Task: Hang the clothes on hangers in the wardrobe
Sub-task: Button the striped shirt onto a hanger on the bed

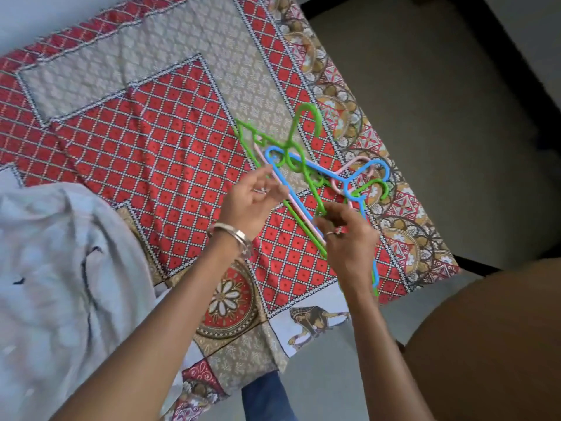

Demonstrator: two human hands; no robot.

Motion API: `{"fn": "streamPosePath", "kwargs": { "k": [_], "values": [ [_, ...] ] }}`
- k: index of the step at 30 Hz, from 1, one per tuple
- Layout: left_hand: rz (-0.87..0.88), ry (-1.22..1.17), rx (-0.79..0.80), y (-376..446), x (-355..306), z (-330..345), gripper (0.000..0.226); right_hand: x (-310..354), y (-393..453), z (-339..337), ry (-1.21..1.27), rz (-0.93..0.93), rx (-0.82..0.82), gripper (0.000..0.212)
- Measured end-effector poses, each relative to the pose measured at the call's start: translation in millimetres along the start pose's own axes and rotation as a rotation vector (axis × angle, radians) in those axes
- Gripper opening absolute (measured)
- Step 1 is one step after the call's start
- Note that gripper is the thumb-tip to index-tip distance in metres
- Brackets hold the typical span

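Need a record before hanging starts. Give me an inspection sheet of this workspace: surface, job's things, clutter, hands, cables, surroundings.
Surface: bed covered by a red and beige patterned bedsheet.
Job's things: tangled bundle of plastic hangers, green hanger, blue hanger and pink hanger, near the bed's right edge; pale garment heaped at left on the bed.
Clutter: nothing seen.
Hands: left hand pinches a hanger bar; right hand grips the bundle lower down. Bangle on left wrist.
Cables: nothing seen.
Surroundings: grey floor right of the bed; no wardrobe in view.
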State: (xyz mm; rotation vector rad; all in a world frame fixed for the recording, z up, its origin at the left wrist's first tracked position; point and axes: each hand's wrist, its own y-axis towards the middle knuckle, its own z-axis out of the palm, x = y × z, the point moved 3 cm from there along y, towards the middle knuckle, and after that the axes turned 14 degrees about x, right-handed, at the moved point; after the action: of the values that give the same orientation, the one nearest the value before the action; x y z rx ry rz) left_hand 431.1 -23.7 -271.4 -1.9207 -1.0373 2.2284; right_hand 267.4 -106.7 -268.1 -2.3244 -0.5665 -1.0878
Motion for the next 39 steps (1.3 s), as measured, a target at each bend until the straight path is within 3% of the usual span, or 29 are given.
{"fn": "streamPosePath", "kwargs": {
  "k": [3, 8, 11, 14, 18, 22, 24, 26, 28, 30, 32, 34, 37, 39],
  "values": [
    [0.029, -0.011, -0.128, 1, -16, -23, 0.080, 30, -7, 38, -0.071, -0.134, 0.072, 0.023],
    [0.016, -0.112, -0.453, -40, -9, -97, 0.025, 76, -37, 105, -0.162, -0.356, 0.189, 0.034],
    [-0.015, -0.111, -0.623, -85, 15, -166, 0.020, 114, -61, 153, -0.142, -0.497, 0.367, 0.030],
    [0.049, -0.258, -0.613, -123, 35, -214, 0.016, 138, -71, 180, -0.163, -0.533, 0.353, 0.030],
    [0.039, -0.203, -0.544, -177, 65, -260, 0.018, 172, -71, 220, -0.212, -0.502, 0.284, 0.046],
    [-0.022, -0.151, -0.523, -249, 103, -343, 0.008, 227, -98, 330, -0.362, -0.603, 0.505, 0.062],
    [-0.052, -0.090, -0.499, -268, 120, -373, 0.013, 244, -116, 370, -0.270, -0.613, 0.663, 0.053],
    [-0.070, -0.050, -0.457, -272, 123, -384, 0.015, 247, -124, 387, -0.207, -0.489, 0.830, 0.040],
    [-0.076, 0.040, -0.514, -294, 143, -443, 0.024, 268, -138, 452, -0.171, -0.412, 0.968, 0.030],
    [-0.030, 0.256, -0.544, -298, 148, -469, 0.027, 273, -133, 477, -0.082, -0.346, 0.953, 0.019],
    [0.059, 0.528, -0.745, -301, 150, -490, 0.027, 273, -118, 488, -0.005, -0.259, 0.827, 0.012],
    [0.085, 0.624, -1.001, -304, 164, -523, 0.025, 275, -99, 507, 0.063, -0.185, 0.658, 0.012],
    [0.121, 0.510, -1.167, -299, 176, -550, 0.025, 299, -65, 520, 0.358, -0.073, 0.437, 0.014],
    [-0.039, 0.302, -1.148, -285, 191, -576, 0.021, 327, -36, 545, 0.576, -0.009, 0.351, 0.021]
  ]
}}
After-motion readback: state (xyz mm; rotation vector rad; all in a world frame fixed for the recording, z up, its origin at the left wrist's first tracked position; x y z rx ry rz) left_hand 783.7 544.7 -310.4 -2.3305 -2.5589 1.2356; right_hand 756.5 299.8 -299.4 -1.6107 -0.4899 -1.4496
